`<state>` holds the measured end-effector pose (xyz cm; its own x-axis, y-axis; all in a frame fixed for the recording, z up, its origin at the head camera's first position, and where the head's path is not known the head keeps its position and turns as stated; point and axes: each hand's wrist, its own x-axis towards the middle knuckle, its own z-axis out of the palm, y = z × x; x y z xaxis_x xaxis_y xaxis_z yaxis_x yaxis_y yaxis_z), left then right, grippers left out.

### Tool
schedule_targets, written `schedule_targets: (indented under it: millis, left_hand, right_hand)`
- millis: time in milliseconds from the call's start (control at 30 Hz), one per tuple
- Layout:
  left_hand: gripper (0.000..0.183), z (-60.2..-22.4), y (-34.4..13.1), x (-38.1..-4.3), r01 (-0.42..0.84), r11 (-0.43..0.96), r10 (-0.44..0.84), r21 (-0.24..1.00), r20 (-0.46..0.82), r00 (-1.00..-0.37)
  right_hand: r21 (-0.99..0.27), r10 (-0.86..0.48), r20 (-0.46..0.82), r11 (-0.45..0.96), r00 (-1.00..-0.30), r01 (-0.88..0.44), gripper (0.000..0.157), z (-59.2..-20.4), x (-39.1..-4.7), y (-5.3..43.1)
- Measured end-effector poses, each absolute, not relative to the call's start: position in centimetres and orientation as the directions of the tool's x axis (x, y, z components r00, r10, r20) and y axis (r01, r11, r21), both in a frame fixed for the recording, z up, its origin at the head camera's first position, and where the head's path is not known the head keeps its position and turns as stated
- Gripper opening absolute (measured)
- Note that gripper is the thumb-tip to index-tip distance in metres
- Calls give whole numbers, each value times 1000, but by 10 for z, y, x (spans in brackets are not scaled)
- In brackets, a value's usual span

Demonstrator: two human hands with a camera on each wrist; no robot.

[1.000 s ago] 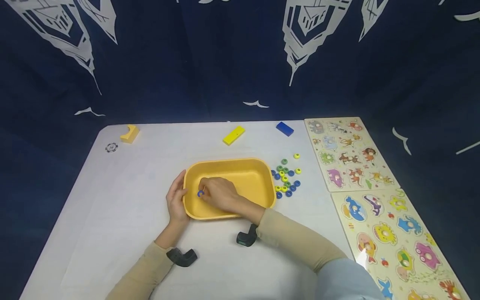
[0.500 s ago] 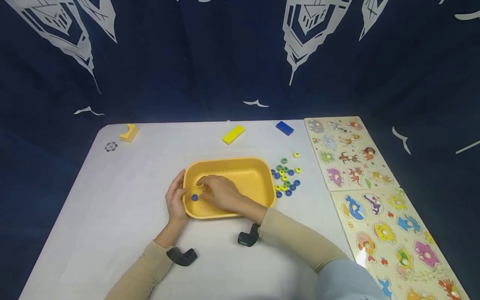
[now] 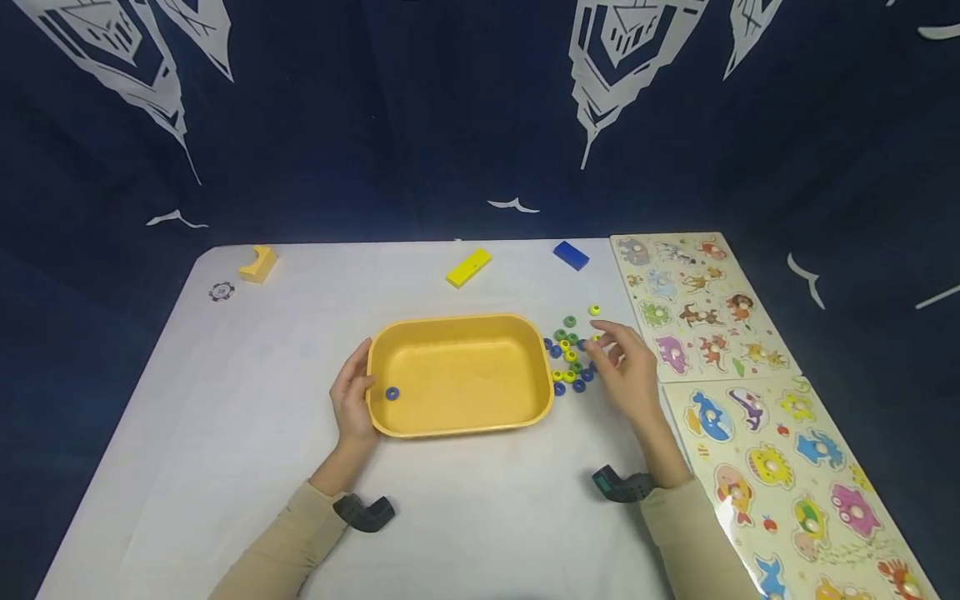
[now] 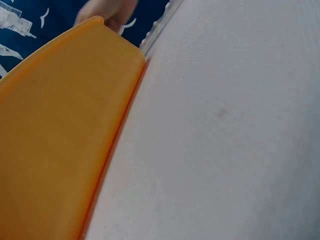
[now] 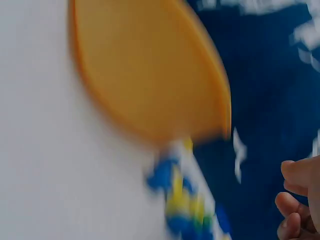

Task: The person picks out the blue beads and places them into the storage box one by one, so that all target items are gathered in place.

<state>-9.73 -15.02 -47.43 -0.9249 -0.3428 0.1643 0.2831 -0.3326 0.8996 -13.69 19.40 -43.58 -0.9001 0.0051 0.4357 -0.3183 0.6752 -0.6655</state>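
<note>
My left hand [image 3: 352, 408] holds the left end of the yellow tray [image 3: 495, 327], its thumb over the rim and its fingers along the outside wall. Inside the tray, near that end, lies one blue bead [image 3: 392, 393]. To the tray's right, my right hand [image 3: 630, 371] hovers at a scatter of blue, green and yellow beads [image 3: 570, 357], thumb and index finger apart, with nothing seen between them. The left wrist view has the tray's long wall [image 4: 75, 125] and part of the right hand [image 4: 107, 11] beyond it. Beads look blurred in the right wrist view.
Along the back stand a yellow arch block [image 3: 258, 265], a yellow block [image 3: 468, 268] and a blue block [image 3: 572, 255]. Two animal puzzle boards [image 3: 678, 379] line the table's right side. Behind the table hangs a dark blue curtain [image 3: 405, 125].
My right hand has let go of the blue bead inside the tray and moved right, out over the loose beads. My left hand stays on the tray.
</note>
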Motion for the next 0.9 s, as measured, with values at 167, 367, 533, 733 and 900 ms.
schedule_targets:
  millis: [167, 367, 533, 733, 900]
  left_hand:
    - [50, -472, -151, -97, 231, -323, -356, 918, 108, -928]
    - [49, -470, -151, -97, 203, -336, -345, 920, 80, -935]
    - [49, -468, -150, -97, 208, -340, -351, 917, 82, -933]
    - [50, -470, -150, -98, 206, -344, -345, 916, 81, -935]
    - [49, -469, -150, -98, 192, -340, -347, 921, 67, -936]
  right_hand:
    - [-669, 46, 297, 723, -954, -173, 28, -460, -137, 225]
    - [-630, -38, 201, 760, -979, -159, 30, -475, -137, 232]
    - [-598, -76, 200, 780, -977, -183, 28, -477, -136, 233]
    - [-558, -93, 220, 804, -971, -203, 22, -480, -137, 234]
    - [-594, -62, 263, 776, -963, -212, 21, -475, -138, 230]
